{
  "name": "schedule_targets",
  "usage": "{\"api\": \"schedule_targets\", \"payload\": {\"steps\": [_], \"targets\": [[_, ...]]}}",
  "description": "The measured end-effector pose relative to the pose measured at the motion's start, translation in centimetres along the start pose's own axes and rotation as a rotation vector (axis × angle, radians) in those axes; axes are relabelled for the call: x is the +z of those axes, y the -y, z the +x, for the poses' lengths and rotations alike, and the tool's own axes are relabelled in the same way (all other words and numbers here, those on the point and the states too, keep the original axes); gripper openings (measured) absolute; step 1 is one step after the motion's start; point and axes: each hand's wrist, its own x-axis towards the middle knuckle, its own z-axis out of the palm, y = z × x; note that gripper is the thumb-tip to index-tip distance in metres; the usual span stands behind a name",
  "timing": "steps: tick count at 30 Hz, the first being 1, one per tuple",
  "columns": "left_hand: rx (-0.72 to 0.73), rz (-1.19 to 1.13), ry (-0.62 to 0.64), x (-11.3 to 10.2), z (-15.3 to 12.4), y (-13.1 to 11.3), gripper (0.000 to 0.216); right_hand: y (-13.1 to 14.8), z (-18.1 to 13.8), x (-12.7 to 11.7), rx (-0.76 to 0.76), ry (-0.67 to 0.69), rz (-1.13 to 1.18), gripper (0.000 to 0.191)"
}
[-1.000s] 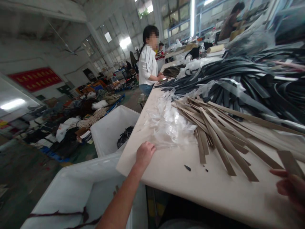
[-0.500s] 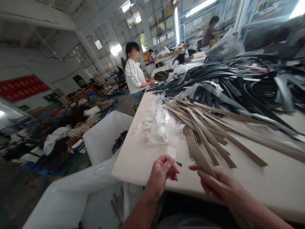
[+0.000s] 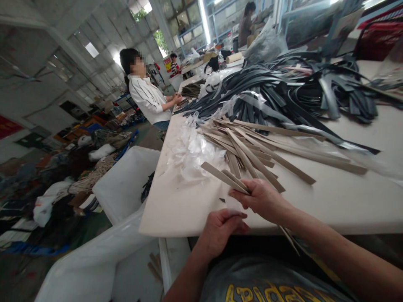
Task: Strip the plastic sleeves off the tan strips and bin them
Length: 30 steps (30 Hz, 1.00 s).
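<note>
Near the table [image 3: 176, 205] edge, the right hand [image 3: 261, 198] has brought gripped strips [image 3: 222, 176] closer to the left hand [image 3: 218, 231]. The left's hold I cannot tell.

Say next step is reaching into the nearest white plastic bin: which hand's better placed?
Left, likely. The left hand is over the pale table's near edge, closer to the large white plastic bin; the right hand is farther away and grips flat brown strips. Whether the left holds anything is unclear.
</note>
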Motion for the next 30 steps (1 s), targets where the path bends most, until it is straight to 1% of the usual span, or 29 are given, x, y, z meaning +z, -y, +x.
{"api": "schedule_targets", "payload": {"steps": [3,5,8,11,15,18,22,25,30], "targets": [[0.054,0.107,-0.039,-0.2,0.3,-0.3,0.019,0.4,-0.1,-0.4,-0.05,0.001,-0.059,0.028],[0.103,0.055,-0.096,-0.5,0.8,-0.2,0.019,0.4,-0.6,-0.7,-0.076,0.015,-0.066,0.029],[0.12,-0.236,-0.201,-1.1,1.8,0.2,0.021,-0.2,-2.0,-0.9,-0.101,0.028,-0.062,0.037],[0.091,-0.55,-0.309,-1.3,2.8,0.3,0.028,-1.3,-3.7,-0.7,-0.07,0.024,-0.093,0.046],[0.07,-0.834,-0.424,-0.8,3.9,-0.7,0.028,-2.9,-5.2,0.3,-0.003,0.032,-0.167,0.04],[0.084,-0.926,-0.426,-0.1,4.3,-1.7,0.023,-3.5,-5.5,0.9,0.026,0.024,-0.241,0.036],[0.059,-0.92,-0.38,0.7,4.3,-2.3,0.023,-3.7,-5.3,1.2,0.052,0.035,-0.282,0.034],[0.051,-0.907,-0.348,0.8,4.1,-2.3,0.026,-3.8,-5.2,1.2,0.056,0.03,-0.304,0.033],[0.067,-0.854,-0.341,1.3,4.0,-1.4,0.027,-3.9,-5.1,1.5,0.013,-0.005,-0.304,0.032]]}}
